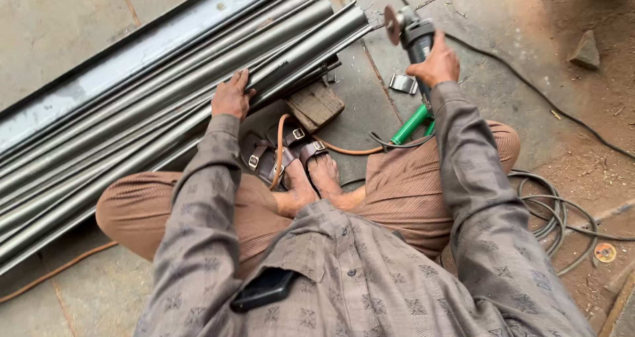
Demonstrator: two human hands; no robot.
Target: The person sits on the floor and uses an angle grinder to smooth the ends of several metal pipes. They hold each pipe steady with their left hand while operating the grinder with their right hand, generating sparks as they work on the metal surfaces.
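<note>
Head view, looking down on a person crouched on a concrete floor (66, 19). The right hand (433, 64) is clenched around the dark body of an angle grinder (415, 36), held above the floor with its worn disc (395, 23) pointing toward the near ends of the steel tubes (165, 105); whether the disc touches the metal cannot be told from this angle. A green handle (410, 125) shows just below the right wrist, beside the knee. The left hand (231, 97) lies flat on the tubes, palm down and fingers spread over the foremost one, pressing rather than gripping.

The tubes form a bundle running diagonally from the lower left to the upper middle of the view, lying side by side and touching, with a flat grey metal strip (119, 62) along their far edge. Their cut ends rest just beside a small wooden block (316, 104).

Both feet, in brown strapped sandals (278, 155), are planted between the knees, near the block. An orange cable (344, 150) loops past the sandals. A small bent metal clip (402, 83) lies on the floor under the grinder. Coiled black cable (549, 208) lies to the right, with a spare disc (604, 252) near it. A dark phone (264, 289) sits in the shirt pocket.
</note>
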